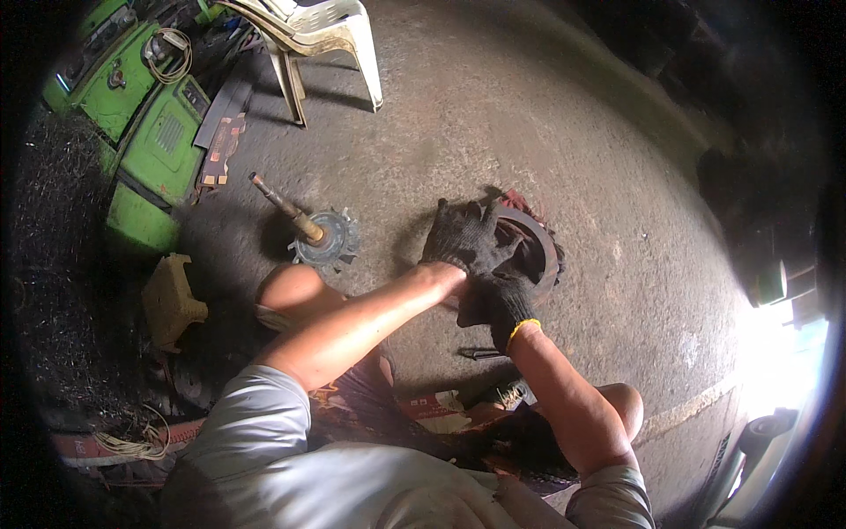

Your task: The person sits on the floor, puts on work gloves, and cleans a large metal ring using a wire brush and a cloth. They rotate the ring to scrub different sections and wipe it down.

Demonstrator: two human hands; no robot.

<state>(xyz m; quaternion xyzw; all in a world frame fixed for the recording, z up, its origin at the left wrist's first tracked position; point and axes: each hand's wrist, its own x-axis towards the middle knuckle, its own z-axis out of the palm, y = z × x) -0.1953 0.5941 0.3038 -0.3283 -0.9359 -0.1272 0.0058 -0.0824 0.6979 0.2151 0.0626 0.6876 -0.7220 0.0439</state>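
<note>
A round, dark metal housing point(548, 251) with a thick curved rim sits low over the concrete floor in front of me. My left hand point(460, 236), in a dark knit glove, grips its left side, with fingers reaching toward the inside of the rim. Against the near edge, my right hand point(500, 304), in a matching glove with a yellow cuff, is closed on the housing. Both gloves hide much of the part, and the right fingertips cannot be made out. A red rag point(522, 203) shows at the far side of the rim.
A motor rotor point(326, 240) with a finned fan and rusty shaft stands to the left. Near my right wrist lies a dark metal tool point(480, 353). A yellowish plastic stool point(173, 301), a green machine point(159, 145) and stacked white chairs point(330, 31) are farther left and back.
</note>
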